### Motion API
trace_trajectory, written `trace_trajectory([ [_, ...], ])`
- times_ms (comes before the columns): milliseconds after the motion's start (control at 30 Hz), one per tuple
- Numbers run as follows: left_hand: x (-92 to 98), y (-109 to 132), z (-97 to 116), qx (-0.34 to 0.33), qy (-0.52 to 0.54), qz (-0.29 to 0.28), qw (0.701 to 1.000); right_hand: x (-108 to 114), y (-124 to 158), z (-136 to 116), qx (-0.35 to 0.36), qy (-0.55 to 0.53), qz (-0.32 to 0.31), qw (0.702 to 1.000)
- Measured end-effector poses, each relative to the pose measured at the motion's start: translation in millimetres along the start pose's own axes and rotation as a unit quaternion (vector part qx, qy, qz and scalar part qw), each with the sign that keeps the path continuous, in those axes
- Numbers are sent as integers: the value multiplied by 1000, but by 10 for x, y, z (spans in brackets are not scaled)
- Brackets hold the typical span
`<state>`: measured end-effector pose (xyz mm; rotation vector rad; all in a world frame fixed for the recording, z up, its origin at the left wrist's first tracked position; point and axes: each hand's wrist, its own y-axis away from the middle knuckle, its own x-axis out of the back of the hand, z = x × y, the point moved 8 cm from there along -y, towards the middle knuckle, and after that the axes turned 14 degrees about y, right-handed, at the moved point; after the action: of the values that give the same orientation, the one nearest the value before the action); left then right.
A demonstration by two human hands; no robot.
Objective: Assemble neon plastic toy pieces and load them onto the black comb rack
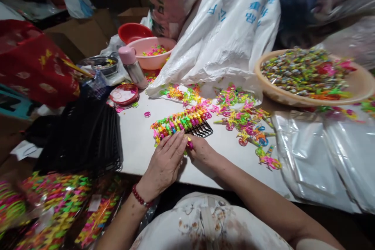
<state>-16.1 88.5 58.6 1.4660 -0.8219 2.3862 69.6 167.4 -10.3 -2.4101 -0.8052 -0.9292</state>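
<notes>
A black slotted rack [202,129] lies on the white table, its left and middle part covered by rows of small bright plastic pieces [178,121]. My left hand [167,160] lies over the near edge of the rack, fingers extended and close together on the pieces. Beside it, my right hand [199,149] has its fingers curled around a small yellow and magenta piece [190,143] at the rack's near edge. The fingertips of both hands nearly meet there. Loose colourful pieces [243,121] are scattered to the right of the rack.
Black racks [84,136] are stacked at the left. A white sack [216,35] stands behind, spilling pieces. An orange basin [266,86] of pieces and clear plastic bags [307,152] are at the right. A pink-lidded flask [133,68] and a red dish [124,94] stand back left.
</notes>
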Motion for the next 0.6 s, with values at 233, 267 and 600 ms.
trace_trajectory([
  [233,7,-83,50,-9,-32,21,999,-119,15,37,12,41,-1,999],
  [267,17,-100,69,-12,-33,33,999,-127,25,34,14,48,1,999],
  [600,15,-115,94,-46,-46,82,995,893,210,627,-248,306,67,917],
])
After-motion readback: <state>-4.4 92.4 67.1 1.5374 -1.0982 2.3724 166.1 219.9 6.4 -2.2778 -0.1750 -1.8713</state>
